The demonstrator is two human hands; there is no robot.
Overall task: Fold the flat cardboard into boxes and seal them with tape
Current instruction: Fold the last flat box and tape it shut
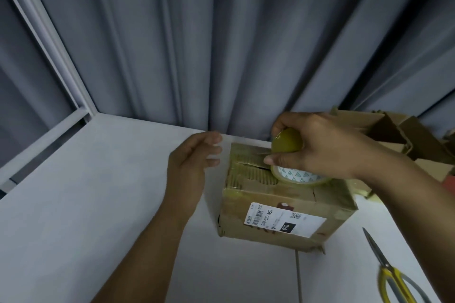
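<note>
Sealing: our right hand [327,145] grips the tape roll [296,174] atop the cardboard box [246,195]. Our slack, empty left hand [192,162], at nine o'clock, should steady it.

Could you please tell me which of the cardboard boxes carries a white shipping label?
The closed box under the right hand, which holds the tape roll on it; the open cardboard behind shows no label.

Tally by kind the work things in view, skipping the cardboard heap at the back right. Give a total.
cardboard box: 1
tape roll, held on top of the box by the right hand: 1
scissors: 1
Total: 3
</note>
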